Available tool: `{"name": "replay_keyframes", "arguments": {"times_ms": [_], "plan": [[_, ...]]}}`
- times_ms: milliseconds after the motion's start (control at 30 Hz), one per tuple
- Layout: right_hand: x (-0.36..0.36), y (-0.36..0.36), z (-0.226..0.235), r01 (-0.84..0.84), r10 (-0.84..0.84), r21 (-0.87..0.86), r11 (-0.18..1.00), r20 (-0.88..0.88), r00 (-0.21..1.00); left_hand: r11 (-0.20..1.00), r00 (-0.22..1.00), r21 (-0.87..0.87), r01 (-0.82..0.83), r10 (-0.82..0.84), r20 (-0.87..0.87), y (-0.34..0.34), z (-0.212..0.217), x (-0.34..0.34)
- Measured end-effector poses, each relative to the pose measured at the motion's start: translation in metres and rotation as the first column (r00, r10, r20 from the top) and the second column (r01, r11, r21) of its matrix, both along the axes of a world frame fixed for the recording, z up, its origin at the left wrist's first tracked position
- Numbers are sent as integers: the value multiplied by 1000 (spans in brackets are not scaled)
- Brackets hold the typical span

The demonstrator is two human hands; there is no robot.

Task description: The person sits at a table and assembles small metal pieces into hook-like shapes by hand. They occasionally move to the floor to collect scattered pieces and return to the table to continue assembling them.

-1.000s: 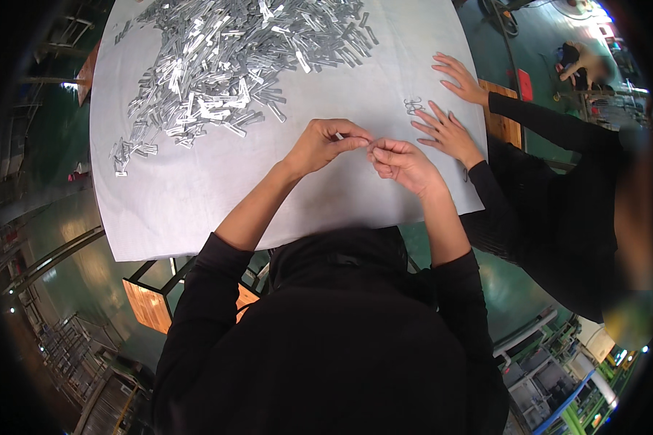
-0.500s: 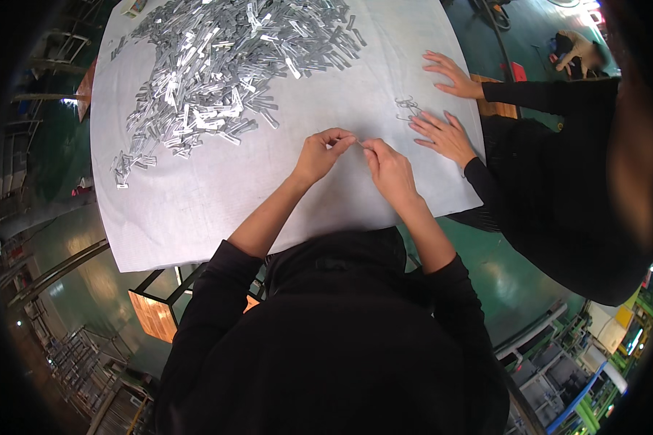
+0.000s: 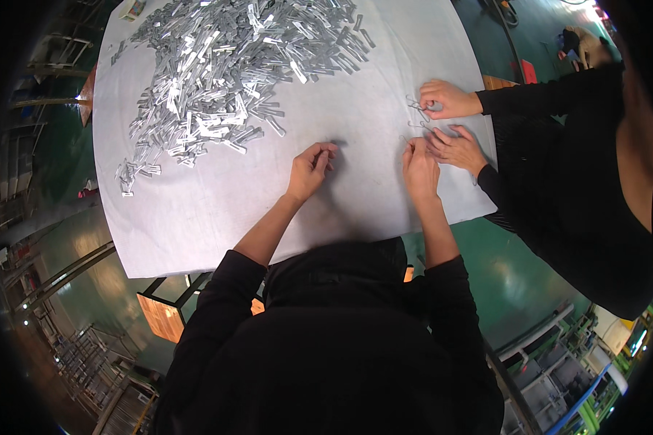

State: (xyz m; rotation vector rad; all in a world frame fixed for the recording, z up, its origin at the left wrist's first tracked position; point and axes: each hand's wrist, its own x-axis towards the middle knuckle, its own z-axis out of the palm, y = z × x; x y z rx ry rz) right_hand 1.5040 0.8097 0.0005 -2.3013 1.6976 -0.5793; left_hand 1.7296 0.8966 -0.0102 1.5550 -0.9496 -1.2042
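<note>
My left hand (image 3: pixel 312 171) is held over the white table cover (image 3: pixel 218 210) with its fingers curled in to the thumb. Anything within that grip is too small or hidden to tell. Farther right, my right hand (image 3: pixel 420 171) is closed in a pinch close beside a co-worker's hand. A thin wire-like line shows at its fingertips, too faint to name. Several bent wire pieces (image 3: pixel 418 109) lie just beyond it, by the co-worker's fingers. A large heap of flat silvery metal clips (image 3: pixel 218 87) spreads over the far left of the table.
To the right, a co-worker in black sleeves has one hand (image 3: pixel 448 99) on the wire pieces and the other hand (image 3: pixel 459 149) on the cover. A small box (image 3: pixel 131 9) stands at the far left corner. Beyond the table is green floor (image 3: pixel 508 261).
My hands were together and have parted. The right one moved right toward the co-worker, while the left shifted slightly nearer. The co-worker's far hand came down to the wire pieces.
</note>
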Motion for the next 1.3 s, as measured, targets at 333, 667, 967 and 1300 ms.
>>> {"name": "replay_keyframes", "arguments": {"times_ms": [333, 667, 967, 1300], "plan": [[-8, -13, -10, -124, 70, -308, 943, -181, 981, 996, 990, 61, 58, -50, -131, -3, -4, 11], [-8, -7, -26, -206, 124, -354, 912, -240, 963, 999, 985, 45, 28, -20, -173, -3, -7, 10], [-5, -8, -40, -149, 77, -345, 927, -214, 974, 997, 986, 63, 51, -40, -160, -7, -2, 10], [-1, -8, -41, -143, 81, -338, 930, -193, 978, 998, 996, 29, 58, -56, -65, -4, -5, 5]]}}
